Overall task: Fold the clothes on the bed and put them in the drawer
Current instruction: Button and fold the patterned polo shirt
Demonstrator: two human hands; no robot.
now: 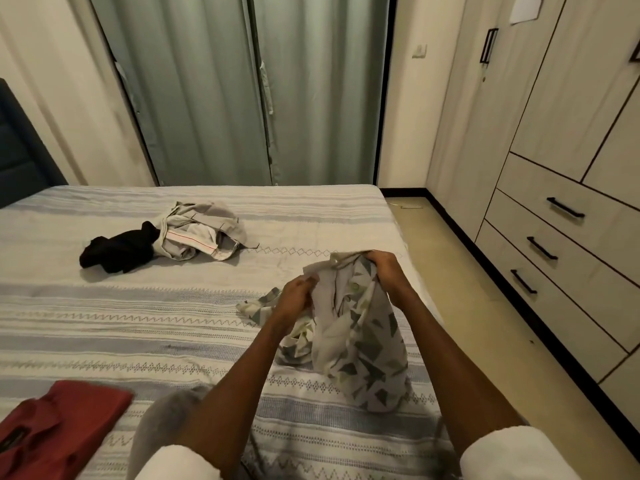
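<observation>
While both hands, left hand (298,299) and right hand (388,268), grip the bunched patterned shirt (363,344) above the bed (138,323); uneven hold risks a crooked fold.

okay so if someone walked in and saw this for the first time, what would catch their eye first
Most likely the patterned shirt, held up over the bed's right side by the left hand and right hand. Next, the black garment touching a crumpled beige one farther back on the striped bedspread, and the red garment at the near left corner.
</observation>
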